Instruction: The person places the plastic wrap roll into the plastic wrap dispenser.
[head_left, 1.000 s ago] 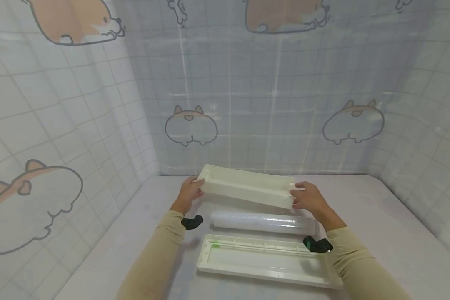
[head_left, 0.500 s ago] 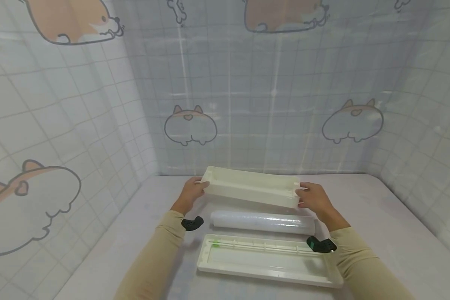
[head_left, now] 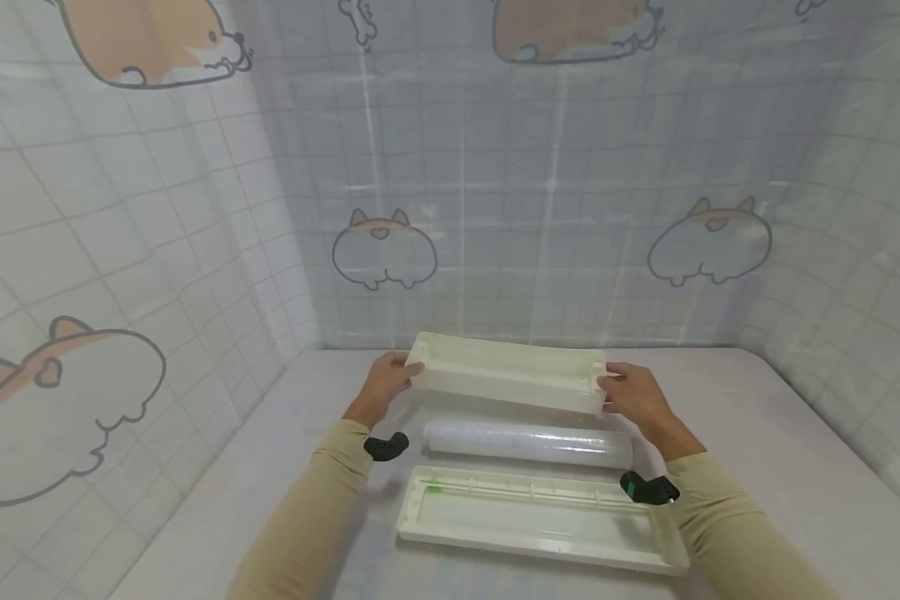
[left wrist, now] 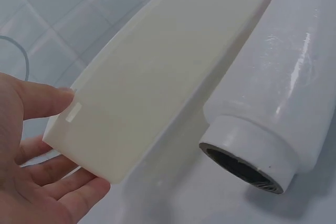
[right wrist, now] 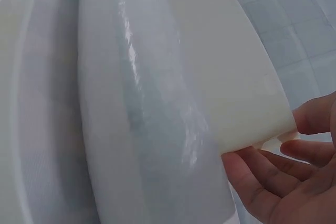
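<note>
A long, cream plastic box, its hollow side facing me, is held between both hands behind the roll. My left hand grips its left end, thumb at the upper edge and fingers beneath, as the left wrist view shows. At the right end, my right hand holds the box by its corner, fingers curled under it. In front lies a roll of clear plastic film, its hollow cardboard core visible in the left wrist view. Nearest me is a shallow cream lid with a rail and a green slider.
Everything is on a pale covered table. A white curtain with a grid and cartoon dogs encloses the back and sides. Dark wrist devices sit on both forearms, the right one above the lid's right end.
Both hands have shifted slightly to the right with the box. The film roll and the lid have stayed where they were.
</note>
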A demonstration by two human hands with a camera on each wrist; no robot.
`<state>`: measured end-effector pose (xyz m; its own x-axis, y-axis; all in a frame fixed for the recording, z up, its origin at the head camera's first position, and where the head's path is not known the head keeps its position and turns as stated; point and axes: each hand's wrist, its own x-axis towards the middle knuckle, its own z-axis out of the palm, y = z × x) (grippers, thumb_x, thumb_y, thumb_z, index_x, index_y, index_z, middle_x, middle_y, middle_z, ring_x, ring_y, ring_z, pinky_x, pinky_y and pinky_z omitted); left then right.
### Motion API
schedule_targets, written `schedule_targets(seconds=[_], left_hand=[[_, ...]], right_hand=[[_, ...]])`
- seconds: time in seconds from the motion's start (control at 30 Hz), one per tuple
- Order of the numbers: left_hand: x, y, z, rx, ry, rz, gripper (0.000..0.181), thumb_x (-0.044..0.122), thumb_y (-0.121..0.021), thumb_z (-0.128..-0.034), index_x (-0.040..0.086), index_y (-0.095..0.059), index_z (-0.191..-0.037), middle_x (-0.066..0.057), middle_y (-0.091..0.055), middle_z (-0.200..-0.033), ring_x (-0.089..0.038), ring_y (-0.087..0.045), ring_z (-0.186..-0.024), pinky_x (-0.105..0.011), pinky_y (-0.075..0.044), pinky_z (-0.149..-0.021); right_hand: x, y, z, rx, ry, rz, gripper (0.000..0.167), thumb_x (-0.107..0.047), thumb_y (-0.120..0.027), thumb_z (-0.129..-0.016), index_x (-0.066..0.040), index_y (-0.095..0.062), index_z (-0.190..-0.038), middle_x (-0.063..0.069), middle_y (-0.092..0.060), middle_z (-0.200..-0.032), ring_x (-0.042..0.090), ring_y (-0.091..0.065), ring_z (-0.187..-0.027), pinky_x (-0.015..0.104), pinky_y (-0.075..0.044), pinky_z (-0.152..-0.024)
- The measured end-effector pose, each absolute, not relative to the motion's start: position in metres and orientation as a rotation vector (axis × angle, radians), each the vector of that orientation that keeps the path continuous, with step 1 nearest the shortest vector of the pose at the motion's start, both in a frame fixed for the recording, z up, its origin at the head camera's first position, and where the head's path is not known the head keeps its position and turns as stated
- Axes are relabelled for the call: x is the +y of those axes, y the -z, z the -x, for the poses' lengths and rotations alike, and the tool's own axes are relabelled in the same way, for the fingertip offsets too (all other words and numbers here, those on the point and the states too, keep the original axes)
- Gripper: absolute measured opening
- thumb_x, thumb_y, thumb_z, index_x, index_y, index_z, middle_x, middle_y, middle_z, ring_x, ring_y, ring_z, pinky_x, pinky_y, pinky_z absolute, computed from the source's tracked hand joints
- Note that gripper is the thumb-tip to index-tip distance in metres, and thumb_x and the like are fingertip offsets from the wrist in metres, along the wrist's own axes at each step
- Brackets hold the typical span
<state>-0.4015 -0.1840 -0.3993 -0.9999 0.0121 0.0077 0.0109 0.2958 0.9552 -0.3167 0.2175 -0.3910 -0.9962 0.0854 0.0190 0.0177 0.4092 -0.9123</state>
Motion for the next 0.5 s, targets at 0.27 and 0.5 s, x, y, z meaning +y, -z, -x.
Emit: schedule_targets(seconds=[0.27, 0.5], left_hand=[[-0.179, 0.402, 0.400, 2.496, -1.870, -0.100, 0.058, 0.021, -0.070, -0.0954, 0.003, -0.047, -0.146, -0.022, -0.052, -0.142, -0.035, -0.053, -0.127, -0.048, -0.045, -0.107], [-0.177, 0.399, 0.395, 2.453, -1.880, -0.134, 0.061, 0.019, -0.071, -0.0947, 0.001, -0.046, -0.147, -0.024, -0.051, -0.142, -0.037, -0.053, -0.127, -0.048, -0.046, -0.106]], right_hand=[[0.225, 0.390, 0.315, -2.608, -1.616, 0.112, 0.054, -0.014, -0.052, -0.103, 0.013, -0.036, -0.147, 0.037, -0.051, -0.135, 0.031, -0.069, -0.093, 0.033, -0.060, -0.076], [0.231, 0.388, 0.315, -2.621, -1.576, 0.113, 0.055, -0.017, -0.051, -0.104, 0.012, -0.036, -0.148, 0.036, -0.051, -0.136, 0.029, -0.070, -0.091, 0.032, -0.060, -0.077]])
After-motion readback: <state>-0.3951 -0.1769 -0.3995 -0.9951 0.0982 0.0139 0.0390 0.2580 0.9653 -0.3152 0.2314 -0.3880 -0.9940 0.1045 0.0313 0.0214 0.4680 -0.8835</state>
